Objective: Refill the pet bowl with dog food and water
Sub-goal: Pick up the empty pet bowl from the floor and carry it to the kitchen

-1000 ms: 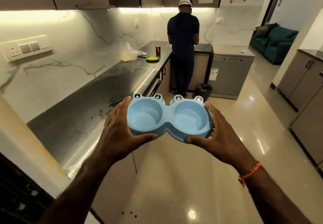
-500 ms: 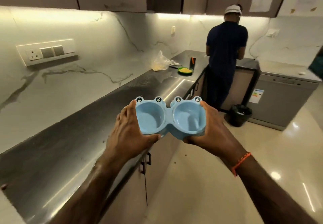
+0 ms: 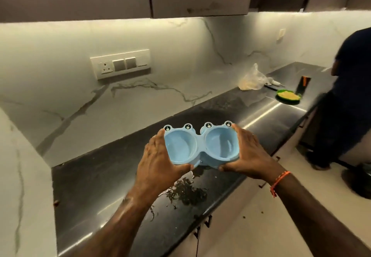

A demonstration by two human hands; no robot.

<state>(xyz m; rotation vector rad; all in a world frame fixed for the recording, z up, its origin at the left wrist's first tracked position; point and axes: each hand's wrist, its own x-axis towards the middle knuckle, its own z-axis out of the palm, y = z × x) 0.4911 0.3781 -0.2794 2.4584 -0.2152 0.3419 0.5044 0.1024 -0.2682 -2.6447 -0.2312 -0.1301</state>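
On the far left wall a switch plate (image 3: 120, 64) sits above the dark desk (image 3: 96, 178), whose near part carries a scatter of dark crumbs (image 3: 185, 191) and wet streaks.

The left hand (image 3: 157, 161) has its grip closed on the left end of the pet bowl (image 3: 200, 145), thumb hooked under the near rim and fingers running up the outer wall. The bowl is a pale blue double dish with two round wells side by side, both apparently empty, held in the air above the desk's near edge and not resting on it. Its long axis runs left to right across the view, and the four frog-eye bumps on the rim point to the far side, toward the wall. It tilts a little, open faces toward the camera. The right hand (image 3: 250, 155) is clamped on the right end in the same way.

By its look it is thin moulded plastic: light, stiff and smooth, probably slippery if wet. Holding the two ends, as here, seems the steady way to carry it; once water goes in, keeping it level will matter more.

Further right on the desk lie a clear plastic bag (image 3: 252, 79) and a green dish (image 3: 288, 97) of yellowish food, and at the far right stands another person (image 3: 349, 96).
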